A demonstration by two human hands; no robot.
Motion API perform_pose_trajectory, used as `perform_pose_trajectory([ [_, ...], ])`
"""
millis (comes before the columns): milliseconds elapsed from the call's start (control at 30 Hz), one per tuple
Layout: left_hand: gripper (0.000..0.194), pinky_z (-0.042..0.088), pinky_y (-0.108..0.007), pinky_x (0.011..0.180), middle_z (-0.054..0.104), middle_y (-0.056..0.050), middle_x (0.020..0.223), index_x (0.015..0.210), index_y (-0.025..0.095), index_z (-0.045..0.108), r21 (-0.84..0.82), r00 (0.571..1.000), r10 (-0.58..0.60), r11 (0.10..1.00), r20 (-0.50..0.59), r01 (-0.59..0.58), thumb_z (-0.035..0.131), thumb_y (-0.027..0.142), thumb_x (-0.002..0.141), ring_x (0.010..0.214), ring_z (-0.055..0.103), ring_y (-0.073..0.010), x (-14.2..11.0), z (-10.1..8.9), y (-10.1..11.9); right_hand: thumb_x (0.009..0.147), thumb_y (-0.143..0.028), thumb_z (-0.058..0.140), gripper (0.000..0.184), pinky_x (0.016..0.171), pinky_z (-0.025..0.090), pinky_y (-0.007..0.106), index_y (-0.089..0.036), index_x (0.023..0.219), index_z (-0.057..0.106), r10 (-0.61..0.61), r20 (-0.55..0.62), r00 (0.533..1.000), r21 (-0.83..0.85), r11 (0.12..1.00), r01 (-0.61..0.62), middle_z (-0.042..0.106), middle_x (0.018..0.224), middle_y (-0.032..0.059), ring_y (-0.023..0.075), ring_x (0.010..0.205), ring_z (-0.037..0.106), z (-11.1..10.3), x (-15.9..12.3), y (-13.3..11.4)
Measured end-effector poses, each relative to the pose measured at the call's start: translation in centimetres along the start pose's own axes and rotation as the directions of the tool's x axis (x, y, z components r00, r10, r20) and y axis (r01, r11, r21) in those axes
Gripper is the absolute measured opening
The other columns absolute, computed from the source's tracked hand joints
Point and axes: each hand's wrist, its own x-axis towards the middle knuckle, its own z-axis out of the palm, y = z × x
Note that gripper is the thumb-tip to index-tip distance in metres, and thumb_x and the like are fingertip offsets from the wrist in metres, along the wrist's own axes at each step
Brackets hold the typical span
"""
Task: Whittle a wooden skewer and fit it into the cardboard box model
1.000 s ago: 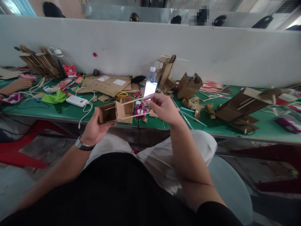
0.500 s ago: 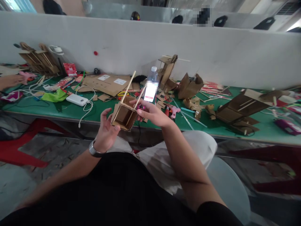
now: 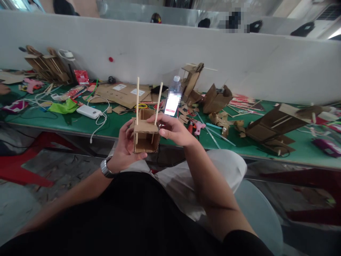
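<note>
Between my hands, above the table's front edge, is a small open cardboard box (image 3: 147, 128). Two wooden sticks stand up through its top, a left stick (image 3: 137, 99) and a right stick (image 3: 158, 103). My left hand (image 3: 125, 144) grips the box from the left and below, its thumb along the lower front edge. At the box's right side, my right hand (image 3: 173, 129) holds the upper corner near the right stick, with some fingertips hidden behind it. A lit phone (image 3: 171, 104) leans against a plastic bottle (image 3: 176, 85) just beyond.
On the green table (image 3: 117, 129) lie a white power bank (image 3: 89, 111) with a cable, a pink glue gun (image 3: 198, 127), flat cardboard (image 3: 121, 95) and several scraps. A larger cardboard structure (image 3: 277, 121) stands right. A white partition (image 3: 149, 49) runs behind. Another person's hand (image 3: 4, 89) shows far left.
The box has been turned and tipped so its top shows and the sticks stand more upright. My left hand has closed in around it. The other person's hand has drawn left, off the pink glue gun.
</note>
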Motion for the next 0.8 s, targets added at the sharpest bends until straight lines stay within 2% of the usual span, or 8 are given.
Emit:
perform_pose_trajectory([
  [167,0.108,0.057,-0.051,0.105,0.04,-0.009,0.156,0.155,0.045,0.026,0.047,0.999,0.014,0.999,0.033,-0.015,0.092,0.03,0.07,0.14,0.05,-0.0341,0.0,0.0,0.0,0.087,-0.06,0.071,0.055,0.076,0.049,0.028,-0.021,0.125,0.064,-0.078,-0.017,0.997,-0.109,0.991,0.076,0.059,0.118,0.0073,0.0154,0.092,0.057,-0.1,-0.1,-0.6],
  [300,0.109,0.055,-0.052,0.107,0.041,-0.012,0.156,0.157,0.042,0.021,0.15,0.997,0.004,0.988,0.078,-0.016,0.09,0.029,0.073,0.142,0.047,-0.0351,0.0,-0.4,-0.2,0.084,-0.054,0.076,0.053,0.077,0.05,0.029,-0.02,0.123,0.066,-0.137,0.018,0.99,-0.201,0.97,0.138,0.06,0.118,0.0075,0.0156,0.091,0.058,-0.4,0.0,-0.9],
  [400,0.111,0.051,-0.054,0.11,0.044,-0.014,0.154,0.158,0.038,0.019,0.267,0.996,0.007,0.963,0.087,-0.03,0.089,0.029,0.074,0.14,0.05,-0.0341,0.5,-1.1,-0.5,0.082,-0.05,0.079,0.051,0.077,0.051,0.029,-0.019,0.121,0.067,-0.118,-0.002,0.993,-0.257,0.96,0.114,0.061,0.116,0.0074,0.0143,0.087,0.06,-0.6,0.1,-0.4],
  [467,0.11,0.051,-0.054,0.111,0.045,-0.016,0.153,0.158,0.034,0.02,0.372,0.996,0.027,0.926,0.083,-0.056,0.089,0.031,0.073,0.138,0.052,-0.0341,1.0,-1.5,-0.6,0.081,-0.051,0.08,0.052,0.075,0.052,0.028,-0.018,0.119,0.067,-0.086,-0.055,0.995,-0.267,0.961,0.068,0.063,0.113,0.007,0.0135,0.083,0.06,-0.6,0.1,0.1],
  [567,0.102,0.05,-0.054,0.112,0.044,-0.016,0.154,0.156,0.029,0.029,0.556,0.992,0.109,0.822,0.062,-0.125,0.089,0.033,0.073,0.139,0.051,-0.0345,2.0,-2.1,-0.6,0.081,-0.054,0.079,0.057,0.07,0.052,0.027,-0.018,0.122,0.064,-0.052,-0.14,0.989,-0.257,0.966,0.014,0.065,0.11,0.0067,0.0125,0.078,0.06,-0.6,0.3,1.0],
  [700,0.096,0.05,-0.052,0.111,0.05,-0.016,0.149,0.153,0.025,0.036,0.714,0.983,0.174,0.682,0.051,-0.158,0.089,0.036,0.073,0.136,0.053,-0.0336,3.1,-2.5,-0.4,0.079,-0.055,0.08,0.064,0.073,0.054,0.028,-0.02,0.128,0.06,-0.034,-0.165,0.986,-0.253,0.967,-0.009,0.064,0.123,0.0093,0.0143,0.083,0.061,-0.4,0.5,1.7],
  [800,0.098,0.051,-0.053,0.109,0.051,-0.016,0.148,0.151,0.024,0.039,0.711,0.982,0.181,0.684,0.048,-0.16,0.091,0.039,0.07,0.135,0.054,-0.0347,3.3,-2.5,-0.5,0.075,-0.054,0.083,0.067,0.076,0.055,0.03,-0.021,0.129,0.061,-0.011,-0.17,0.985,-0.245,0.969,-0.032,0.062,0.128,0.0099,0.0161,0.088,0.061,-0.5,0.6,2.0],
])
